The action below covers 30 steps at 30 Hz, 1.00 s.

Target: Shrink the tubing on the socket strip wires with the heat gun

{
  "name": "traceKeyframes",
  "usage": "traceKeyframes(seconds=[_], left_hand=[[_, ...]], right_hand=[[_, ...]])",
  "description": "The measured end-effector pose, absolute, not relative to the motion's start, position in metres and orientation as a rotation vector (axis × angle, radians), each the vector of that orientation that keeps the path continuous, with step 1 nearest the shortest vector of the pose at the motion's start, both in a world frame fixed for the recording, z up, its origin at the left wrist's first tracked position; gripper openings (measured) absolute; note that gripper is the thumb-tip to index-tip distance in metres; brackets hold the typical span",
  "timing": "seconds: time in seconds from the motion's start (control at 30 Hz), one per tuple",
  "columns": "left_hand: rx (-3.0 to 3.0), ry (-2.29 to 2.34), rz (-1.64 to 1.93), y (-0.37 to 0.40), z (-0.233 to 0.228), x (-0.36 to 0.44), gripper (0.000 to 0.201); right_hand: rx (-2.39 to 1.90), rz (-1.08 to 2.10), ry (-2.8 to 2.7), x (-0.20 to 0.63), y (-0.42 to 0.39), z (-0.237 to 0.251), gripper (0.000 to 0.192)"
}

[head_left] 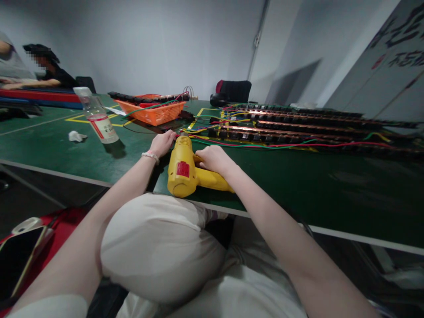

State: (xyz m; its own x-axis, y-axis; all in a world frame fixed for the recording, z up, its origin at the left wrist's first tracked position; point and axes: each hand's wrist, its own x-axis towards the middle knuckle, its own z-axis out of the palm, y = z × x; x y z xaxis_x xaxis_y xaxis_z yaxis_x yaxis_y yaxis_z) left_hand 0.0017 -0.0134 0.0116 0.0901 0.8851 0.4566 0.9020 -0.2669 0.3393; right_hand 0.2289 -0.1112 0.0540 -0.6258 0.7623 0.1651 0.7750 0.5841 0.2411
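A yellow heat gun lies on its side on the green table, with its nozzle pointing away from me and its handle to the right. My right hand is closed, its curled fingers at the front of the handle. Beside the nozzle, on the left, my left hand has its fingers pinched together. A bit of red shows at those fingertips, but the gun hides what they hold. Coloured wires run from this spot toward long black strips with copper-coloured bars on the right.
An orange basket holding more black strips stands behind my left hand. To the left are a clear bottle and a crumpled white tissue. A phone lies low at the left. Two people are at the far left.
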Motion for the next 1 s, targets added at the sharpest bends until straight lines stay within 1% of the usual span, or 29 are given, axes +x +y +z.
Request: traceKeyframes(seconds=[0.13, 0.3, 0.53, 0.73, 1.0], left_hand=[[-2.308, -1.990, -0.929, -0.011, 0.012, -0.001, 0.042], [-2.369, -1.961, -0.997, -0.008, 0.010, -0.004, 0.042], [-2.300, -2.001, -0.952, -0.010, 0.012, -0.003, 0.040], [-2.332, -1.936, -0.981, -0.012, 0.011, -0.003, 0.045], [-2.316, -1.925, -0.977, -0.015, 0.013, -0.002, 0.045]], right_hand=[[-1.295, -0.454, -2.744, 0.216, -0.112, 0.054, 0.026], [-1.279, -0.430, -2.756, 0.215, -0.115, 0.056, 0.026], [-1.261, -0.429, -2.759, 0.222, -0.113, 0.053, 0.025], [-1.353, -0.441, -2.793, 0.247, -0.112, 0.050, 0.027], [-1.547, -0.412, -2.790, 0.292, -0.119, 0.052, 0.025]])
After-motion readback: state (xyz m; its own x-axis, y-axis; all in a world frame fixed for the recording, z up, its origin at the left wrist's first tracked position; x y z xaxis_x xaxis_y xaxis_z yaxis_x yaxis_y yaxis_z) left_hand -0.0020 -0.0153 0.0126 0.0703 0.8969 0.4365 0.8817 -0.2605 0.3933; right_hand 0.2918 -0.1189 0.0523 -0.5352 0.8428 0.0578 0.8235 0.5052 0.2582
